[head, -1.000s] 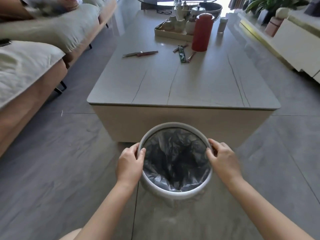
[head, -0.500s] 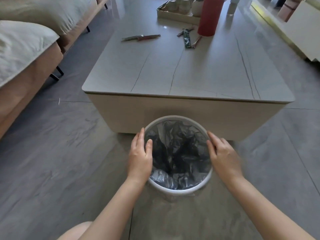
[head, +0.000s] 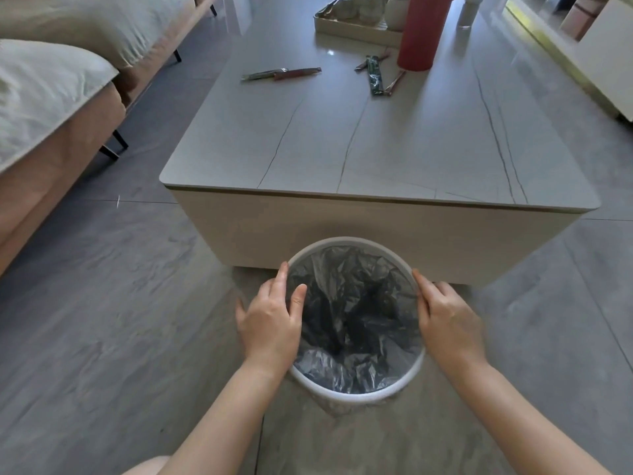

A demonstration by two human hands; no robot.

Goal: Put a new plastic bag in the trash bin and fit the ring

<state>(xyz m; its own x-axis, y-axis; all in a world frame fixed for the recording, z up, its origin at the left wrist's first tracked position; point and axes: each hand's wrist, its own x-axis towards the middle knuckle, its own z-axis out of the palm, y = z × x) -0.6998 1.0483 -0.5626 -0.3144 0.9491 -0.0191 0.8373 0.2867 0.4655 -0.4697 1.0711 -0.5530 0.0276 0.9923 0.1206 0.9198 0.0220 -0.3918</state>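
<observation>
A round white trash bin stands on the floor just in front of the coffee table. A white ring (head: 363,395) sits around its top. A crumpled grey plastic bag (head: 356,320) lines the inside. My left hand (head: 270,320) lies flat on the ring's left side, fingers stretched along the rim and thumb over the bag's edge. My right hand (head: 448,323) rests flat on the ring's right side, fingers pointing away from me. Neither hand curls around anything.
A low grey stone-top coffee table (head: 376,145) stands right behind the bin, with a red cylinder (head: 423,29), a tray of cups (head: 356,25) and several wrapped sticks (head: 375,75). A sofa (head: 51,108) runs along the left. A white cabinet (head: 609,63) is at the right.
My left hand has flattened from a grip on the rim, fingers now stretched out along it. The view has dropped and moved closer to the bin.
</observation>
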